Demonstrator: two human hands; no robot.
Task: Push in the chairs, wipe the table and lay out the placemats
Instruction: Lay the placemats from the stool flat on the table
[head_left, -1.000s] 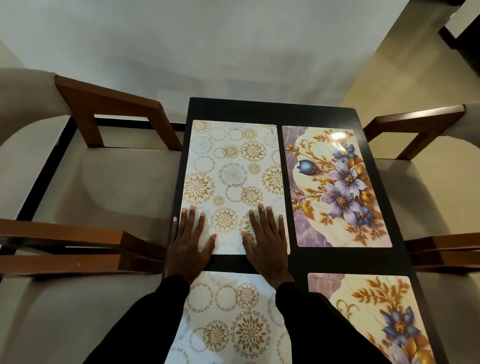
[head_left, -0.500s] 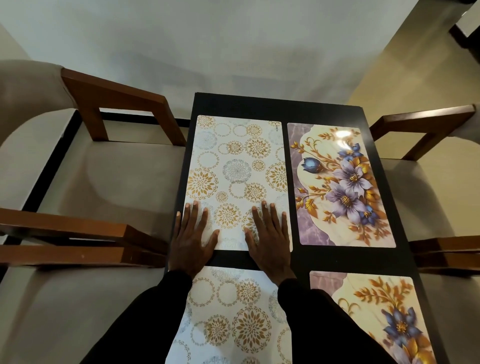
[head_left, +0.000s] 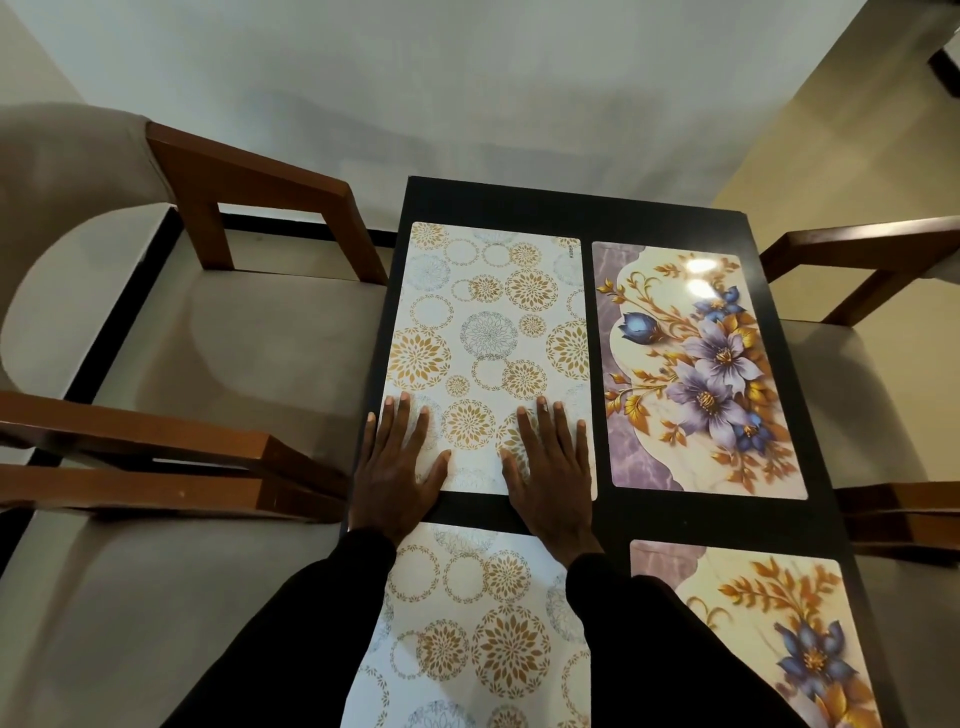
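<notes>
Head, left hand (head_left: 395, 480), right hand (head_left: 555, 486) atop placemat (head_left: 488, 332)

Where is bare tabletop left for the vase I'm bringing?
Widest: the dark table strip beyond the far circle placemat and far floral placemat. A thin band separates that from the near floral placemat. Elsewhere mats crowd; left hand and right hand rest on the circle one.

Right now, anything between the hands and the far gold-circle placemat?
Nothing visible. The left hand and right hand both rest flat, fingers straight, directly on the near end of the far gold-circle placemat, which lies on the black table.
</notes>
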